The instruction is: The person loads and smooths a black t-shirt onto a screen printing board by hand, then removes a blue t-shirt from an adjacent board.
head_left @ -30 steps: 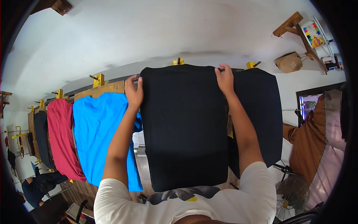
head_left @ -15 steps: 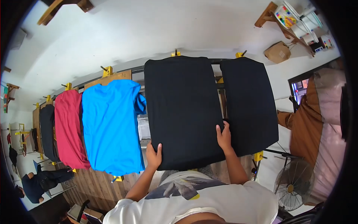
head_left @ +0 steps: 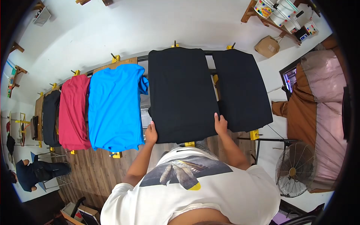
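Observation:
A black T-shirt (head_left: 182,93) lies stretched smooth over a flat board in front of me. My left hand (head_left: 151,134) grips its left edge close to the near corner, thumb on top and fingers curled under, partly hidden. On the opposite edge, my right hand (head_left: 221,125) holds the same shirt in a like manner, thumb on the cloth. To the right lies a second black shirt (head_left: 242,92) on its own board, next to my right hand. A bright blue T-shirt (head_left: 116,107), looser and wrinkled, covers the board to the left.
Farther left along the rack are a red shirt (head_left: 75,112) and another black shirt (head_left: 51,118). Yellow clamps (head_left: 116,59) line the rails. A fan (head_left: 295,170) stands at the right, a shelf with buckets (head_left: 281,17) above. Another person (head_left: 37,174) is at far left.
The view has shifted, so the boards sit higher in it. My right hand has slid along the shirt's right edge toward its near corner. My left hand keeps its place near the left corner.

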`<state>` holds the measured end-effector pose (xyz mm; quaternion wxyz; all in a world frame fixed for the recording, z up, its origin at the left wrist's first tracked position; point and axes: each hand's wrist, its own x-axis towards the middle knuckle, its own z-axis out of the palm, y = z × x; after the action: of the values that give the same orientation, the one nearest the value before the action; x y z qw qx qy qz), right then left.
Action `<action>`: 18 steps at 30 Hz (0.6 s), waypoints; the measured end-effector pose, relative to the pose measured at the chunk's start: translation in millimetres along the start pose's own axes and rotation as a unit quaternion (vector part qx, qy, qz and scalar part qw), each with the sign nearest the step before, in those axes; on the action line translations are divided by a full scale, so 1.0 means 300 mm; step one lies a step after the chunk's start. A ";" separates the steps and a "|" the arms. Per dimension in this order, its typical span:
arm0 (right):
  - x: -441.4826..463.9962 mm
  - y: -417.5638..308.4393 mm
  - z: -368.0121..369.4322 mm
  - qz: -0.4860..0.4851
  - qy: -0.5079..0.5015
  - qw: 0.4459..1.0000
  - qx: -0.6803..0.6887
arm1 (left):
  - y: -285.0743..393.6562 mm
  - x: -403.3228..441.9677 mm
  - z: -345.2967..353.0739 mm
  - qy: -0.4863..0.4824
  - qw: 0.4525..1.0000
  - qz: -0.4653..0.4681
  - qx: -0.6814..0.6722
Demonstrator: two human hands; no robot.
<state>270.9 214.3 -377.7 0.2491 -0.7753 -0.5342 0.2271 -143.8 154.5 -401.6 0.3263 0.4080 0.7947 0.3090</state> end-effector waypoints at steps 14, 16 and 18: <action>0.041 0.150 0.004 0.348 -0.173 0.824 0.413 | -0.126 -0.007 -0.016 -0.214 0.832 -0.221 -0.461; 0.039 0.151 0.004 0.368 -0.185 0.801 0.434 | -0.119 -0.001 -0.020 -0.205 0.833 -0.204 -0.472; 0.037 0.170 0.016 0.320 -0.170 0.782 0.507 | -0.111 -0.005 -0.022 -0.123 0.881 -0.215 -0.403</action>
<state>308.0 209.9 -414.4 0.4245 -0.6124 -0.0963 0.6599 -163.1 135.8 -422.4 0.6160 0.0955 0.6232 0.4722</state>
